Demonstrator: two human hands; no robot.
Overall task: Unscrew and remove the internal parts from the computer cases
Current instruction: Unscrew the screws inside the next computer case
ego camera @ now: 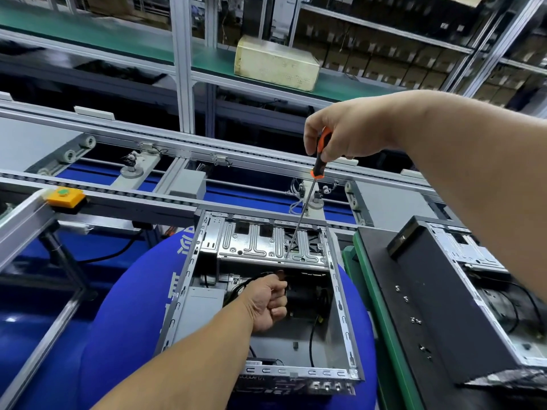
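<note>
Steel case: one open computer case (340, 294) sits near centre in the head view, its top off, resting on blue cloth (124, 306).
Drive bracket: one ribbed metal plate (260, 244) spans the far end of that case.
Right hand: right hand (352, 134) is raised above the case, fingers wrapped round the handle of one orange-and-black screwdriver (321, 152).
Screwdriver shaft: the long thin shaft slants down and left, its tip resting on the bracket near its right end.
Left hand: left hand (269, 303) reaches into the case below the bracket, fingers curled round a black cable (236, 288).
Hands: well apart, one high, one low inside the case.
Inside the case: black wiring and a dark part lie right of the left hand; one grey box (201, 312) sits at the left wall.
Second case: one more open case (485, 279) stands at the right, behind a black panel (444, 306).
Screws: about five small loose screws (416, 321) lie in a line on the black panel.
Conveyor: an aluminium-framed line (177, 149) crosses the far side, with one yellow button box (65, 197) at its left.
Shelf: one pale yellowed box (276, 65) rests on a green-topped shelf (88, 37) far above.
</note>
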